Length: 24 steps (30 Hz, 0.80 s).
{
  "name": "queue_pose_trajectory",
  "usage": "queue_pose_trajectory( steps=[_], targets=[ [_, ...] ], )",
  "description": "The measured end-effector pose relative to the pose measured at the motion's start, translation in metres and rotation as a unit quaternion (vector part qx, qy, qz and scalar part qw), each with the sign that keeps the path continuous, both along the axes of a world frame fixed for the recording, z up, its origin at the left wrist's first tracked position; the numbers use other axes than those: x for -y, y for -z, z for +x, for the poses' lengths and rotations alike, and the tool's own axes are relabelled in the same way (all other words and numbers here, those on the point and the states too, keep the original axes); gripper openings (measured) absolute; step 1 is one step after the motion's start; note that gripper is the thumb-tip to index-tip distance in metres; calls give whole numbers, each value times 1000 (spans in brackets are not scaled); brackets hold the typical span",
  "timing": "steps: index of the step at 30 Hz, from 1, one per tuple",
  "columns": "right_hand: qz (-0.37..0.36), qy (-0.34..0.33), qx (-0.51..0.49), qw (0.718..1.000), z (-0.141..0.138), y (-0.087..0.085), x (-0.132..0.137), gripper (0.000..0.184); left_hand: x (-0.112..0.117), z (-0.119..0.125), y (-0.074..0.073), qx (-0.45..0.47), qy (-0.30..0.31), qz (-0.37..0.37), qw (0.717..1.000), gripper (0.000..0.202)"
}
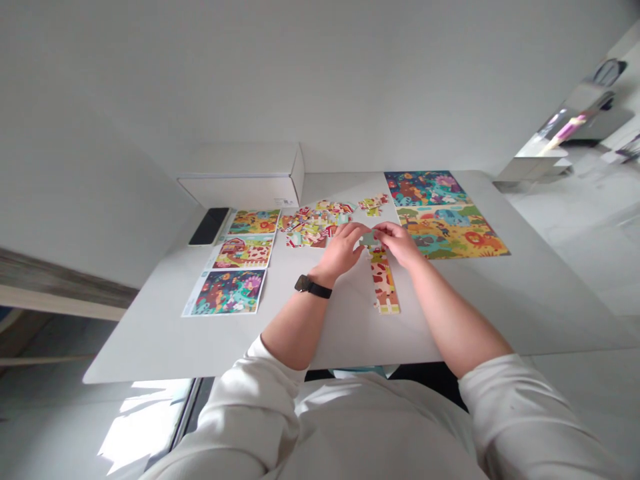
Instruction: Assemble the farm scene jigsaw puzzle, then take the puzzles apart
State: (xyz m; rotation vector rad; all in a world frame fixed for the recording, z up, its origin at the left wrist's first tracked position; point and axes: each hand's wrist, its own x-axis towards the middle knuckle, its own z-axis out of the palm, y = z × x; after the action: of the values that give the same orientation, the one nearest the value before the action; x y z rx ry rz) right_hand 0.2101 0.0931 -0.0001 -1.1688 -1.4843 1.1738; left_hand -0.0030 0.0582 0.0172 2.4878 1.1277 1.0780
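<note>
Two hands point(345, 248) on flat greenish pc. point(369, 239) at long rect. jigsaw strip point(383, 283).

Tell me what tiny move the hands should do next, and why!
I'd gently press the pale green piece against the far end of the puzzle strip. The left hand and right hand both have fingers at that piece, right by that end, and I can't tell whether it's locked in.
</note>
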Motion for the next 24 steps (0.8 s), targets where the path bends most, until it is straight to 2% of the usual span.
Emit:
queue_pose_trajectory(
  steps=[2,5,8,10,15,19,24],
  targets=[
    [0,4,9,1000,0,1,0,40,0,-1,-1,-2,1,-6,1000,47],
    [24,55,52,997,2,1,0,42,-2,-6,0,0,-9,-16,1000,45],
    [73,104,152,980,5,-1,1,47,-8,-12,6,8,-39,-25,999,40],
    [94,110,217,965,6,-3,2,46,-13,-16,13,6,-48,-36,998,35],
    [137,70,322,934,6,-8,8,28,-20,-18,28,-27,-25,-64,997,30],
    [155,34,390,907,4,-8,11,29,-21,-17,32,-47,-20,-72,996,32],
    [139,6,420,897,1,-8,12,30,-23,-17,34,-53,-18,-69,996,34]
  ],
)
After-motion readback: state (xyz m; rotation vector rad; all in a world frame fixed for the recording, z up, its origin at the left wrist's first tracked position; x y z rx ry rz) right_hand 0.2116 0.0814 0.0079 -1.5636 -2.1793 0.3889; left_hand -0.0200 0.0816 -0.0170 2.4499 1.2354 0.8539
